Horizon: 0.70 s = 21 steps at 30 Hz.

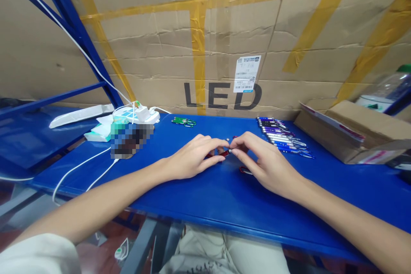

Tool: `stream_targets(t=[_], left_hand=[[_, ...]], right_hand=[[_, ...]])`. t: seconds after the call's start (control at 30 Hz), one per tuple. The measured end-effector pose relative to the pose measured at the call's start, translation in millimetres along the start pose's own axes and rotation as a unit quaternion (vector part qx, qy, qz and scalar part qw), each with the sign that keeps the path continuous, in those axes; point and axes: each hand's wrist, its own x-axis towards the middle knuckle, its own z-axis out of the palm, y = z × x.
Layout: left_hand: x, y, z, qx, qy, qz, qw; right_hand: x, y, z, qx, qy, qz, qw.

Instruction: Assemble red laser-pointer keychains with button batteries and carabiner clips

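Note:
In front of me, low over the blue table, my left hand is closed on a slim red metal tube. The thumb and fingertips of my right hand pinch the tube's silver end. Much of the tube is hidden by the fingers. Beneath my right hand lies a red carabiner clip, partly covered. Just beyond the fingertips sit a tiny silver piece and a small red piece, too small to name.
Several slim coloured metal tubes with clips lie in a row at right, before an open cardboard box. Green ones lie at the back. A power strip, tissue pack and white cables are at left.

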Motion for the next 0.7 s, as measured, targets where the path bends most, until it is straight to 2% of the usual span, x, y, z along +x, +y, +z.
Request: stream_targets(t=[0.37,0.7], left_hand=[[1.7,-0.9,-0.2,0.01,-0.04,0.013,0.999],[2.1,-4.6,1.8,0.001,-0.06,-0.004,0.998]], right_hand=[[-1.4,5.4,2.2,-0.005,-0.065,-0.01,0.998],[-0.2,6.4,2.9,-0.012,-0.038,0.011,0.999]])
